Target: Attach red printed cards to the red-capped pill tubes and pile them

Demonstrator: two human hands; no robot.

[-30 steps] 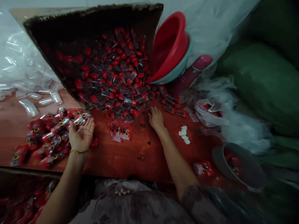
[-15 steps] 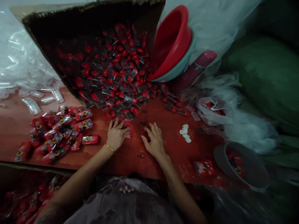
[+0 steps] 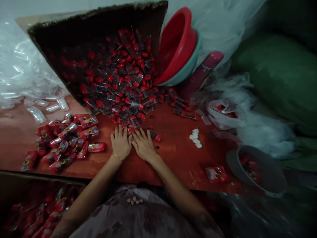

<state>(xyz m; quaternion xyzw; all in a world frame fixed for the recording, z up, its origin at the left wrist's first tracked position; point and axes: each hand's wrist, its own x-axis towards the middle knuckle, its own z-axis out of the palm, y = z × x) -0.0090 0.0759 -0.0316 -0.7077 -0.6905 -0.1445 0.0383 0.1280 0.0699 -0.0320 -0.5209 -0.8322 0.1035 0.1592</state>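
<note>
My left hand [image 3: 121, 144], a gold bangle on its wrist, lies palm down on the red tabletop with its fingers stretched forward. Beside it my right hand [image 3: 144, 145] is also flat, fingers spread, its thumb side close to the left fingers. A red printed packet [image 3: 130, 131] shows partly beneath and between the fingertips; the hands hide most of it. Just right of my right fingers lies a small clear container with a red cap [image 3: 155, 135]. A heap of similar red-capped containers [image 3: 126, 82] spills from a cardboard box [image 3: 99, 16] ahead.
Filled red packets [image 3: 71, 138] are piled at left, near clear plastic sleeves [image 3: 37, 114]. To the right are white discs [image 3: 195, 138], a grey bowl [image 3: 262, 175] and a plastic bag [image 3: 220, 119]. Red and teal basins [image 3: 177, 46] lean beside a magenta flask [image 3: 204, 71].
My right hand has moved left, up against my left hand over the red packet. A red-capped container now lies right of my right fingers. The view has shifted slightly.
</note>
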